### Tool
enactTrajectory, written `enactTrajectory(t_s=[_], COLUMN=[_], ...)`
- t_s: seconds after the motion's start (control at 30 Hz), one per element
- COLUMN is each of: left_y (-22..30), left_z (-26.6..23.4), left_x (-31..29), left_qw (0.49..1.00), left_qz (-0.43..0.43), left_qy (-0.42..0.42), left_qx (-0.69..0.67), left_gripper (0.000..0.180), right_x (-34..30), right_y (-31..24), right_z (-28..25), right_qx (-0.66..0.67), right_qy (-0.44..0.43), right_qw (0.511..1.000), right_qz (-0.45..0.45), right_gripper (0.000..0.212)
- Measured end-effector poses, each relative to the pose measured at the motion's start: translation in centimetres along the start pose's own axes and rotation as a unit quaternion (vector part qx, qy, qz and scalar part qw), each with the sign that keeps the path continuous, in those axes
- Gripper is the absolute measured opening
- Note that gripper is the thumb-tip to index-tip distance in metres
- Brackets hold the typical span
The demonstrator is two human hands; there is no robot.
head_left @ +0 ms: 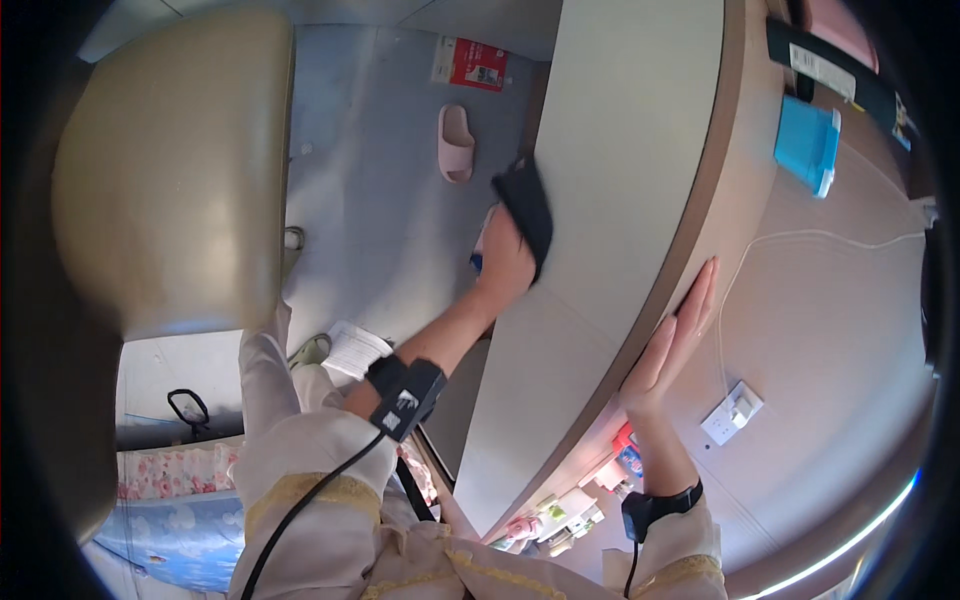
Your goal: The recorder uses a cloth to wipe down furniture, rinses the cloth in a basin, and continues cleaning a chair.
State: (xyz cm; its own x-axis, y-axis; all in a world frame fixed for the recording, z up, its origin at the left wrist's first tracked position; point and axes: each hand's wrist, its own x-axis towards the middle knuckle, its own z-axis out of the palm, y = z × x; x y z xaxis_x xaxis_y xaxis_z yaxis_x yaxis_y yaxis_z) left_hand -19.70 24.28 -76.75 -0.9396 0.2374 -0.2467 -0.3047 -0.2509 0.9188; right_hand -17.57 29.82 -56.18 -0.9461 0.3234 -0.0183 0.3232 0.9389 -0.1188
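Observation:
My left hand (508, 262) reaches forward, holding a dark flat piece, apparently a folded black cloth (532, 212), at the edge of a pale cabinet panel (620, 150). Its fingers are mostly hidden by the cloth, and I cannot tell whether the cloth touches the panel. Over on the right, my right hand (672, 345) lies with stretched fingers on the brown edge of the board (700, 215) beside the panel. Nothing is in that hand. Both wrists carry black straps with cabled boxes.
A beige padded chair (185, 180) stands at left. On the grey floor are a pink slipper (455, 145), a green shoe (312, 350) and a printed sheet (358, 348). At right are a blue container (806, 145), a white cable and a wall socket (732, 412).

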Motion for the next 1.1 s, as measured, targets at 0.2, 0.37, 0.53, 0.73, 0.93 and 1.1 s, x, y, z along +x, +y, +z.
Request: enactTrajectory(t_s=[0.2, 0.37, 0.53, 0.73, 0.93, 1.1], left_y=[-3.6, -5.6, -7.7, -5.7, 0.9, 4.3], left_z=[-2.8, -3.3, -4.2, -2.2, -0.8, -0.5], left_x=[-15.9, -30.2, -40.1, -43.9, -38.4, -26.9], left_qw=[0.993, 0.986, 0.96, 0.962, 0.976, 0.97], left_qz=[-0.033, -0.136, -0.222, -0.173, -0.106, 0.066], left_qy=[-0.094, -0.083, -0.161, -0.189, -0.185, -0.155], left_qx=[0.06, 0.047, 0.049, 0.091, 0.055, 0.178], left_gripper=[0.042, 0.04, 0.039, 0.048, 0.056, 0.052], right_x=[-0.9, -1.3, -1.3, -1.6, -2.2, -1.6], right_y=[0.3, 1.2, 2.0, 2.4, 1.9, 2.6], right_z=[1.0, 1.2, 1.5, 1.1, 1.2, 1.4], right_qx=[0.03, 0.038, 0.091, 0.084, 0.057, 0.125], right_qy=[0.022, 0.089, 0.102, 0.104, 0.103, 0.102], right_qw=[0.999, 0.995, 0.991, 0.991, 0.992, 0.987], right_qz=[0.006, -0.005, 0.003, -0.007, 0.034, 0.007], right_gripper=[0.056, 0.054, 0.056, 0.054, 0.053, 0.059])
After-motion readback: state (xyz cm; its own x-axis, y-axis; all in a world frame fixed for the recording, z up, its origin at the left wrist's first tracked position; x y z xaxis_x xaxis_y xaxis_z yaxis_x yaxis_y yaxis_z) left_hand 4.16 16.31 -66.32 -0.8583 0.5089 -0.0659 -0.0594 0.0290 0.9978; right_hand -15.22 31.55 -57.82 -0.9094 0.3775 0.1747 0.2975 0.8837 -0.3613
